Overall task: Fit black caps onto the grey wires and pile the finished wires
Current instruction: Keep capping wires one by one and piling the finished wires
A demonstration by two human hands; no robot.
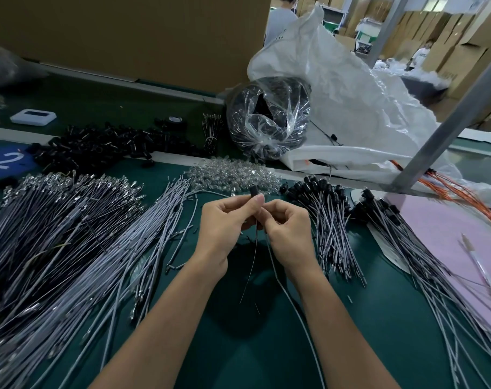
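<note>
Nearest us, the grey wire [293,304] trails down between our forearms over the green table [238,355]. Above it our hands meet, fingers curled. The left hand [224,220] pinches a black cap [253,191] at its fingertips, and the right hand [288,223] pinches the wire just below the cap. Bare wires [70,248] fan out to the left. Capped wires [331,220] lie piled to the right, with a second pile [407,240] over a pink sheet [449,234]. Beyond our hands sits a heap of clear pieces [233,175], then loose caps [98,147] and a clear bag [266,116].
</note>
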